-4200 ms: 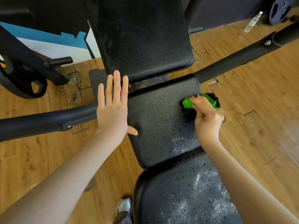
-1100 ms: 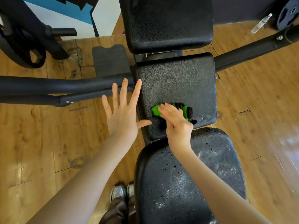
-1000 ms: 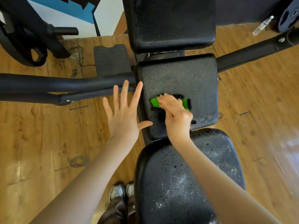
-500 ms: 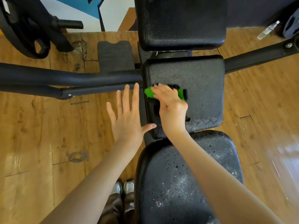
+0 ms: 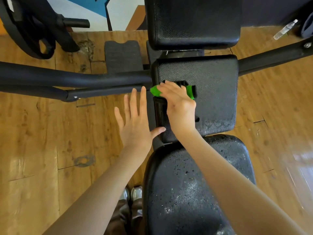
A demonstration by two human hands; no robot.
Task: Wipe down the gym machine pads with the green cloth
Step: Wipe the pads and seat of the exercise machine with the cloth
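While flat, green cloth [image 5: 156,90] crosswise.

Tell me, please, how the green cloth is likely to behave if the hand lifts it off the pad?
The green cloth looks soft and bunched under the right hand, so it would probably droop rather than hold shape. It seems light. The middle pad shows droplets, so the cloth may be damp and cling slightly.

Green cloth [image 5: 155,91] lies on middle pad's [image 5: 215,92] left edge.
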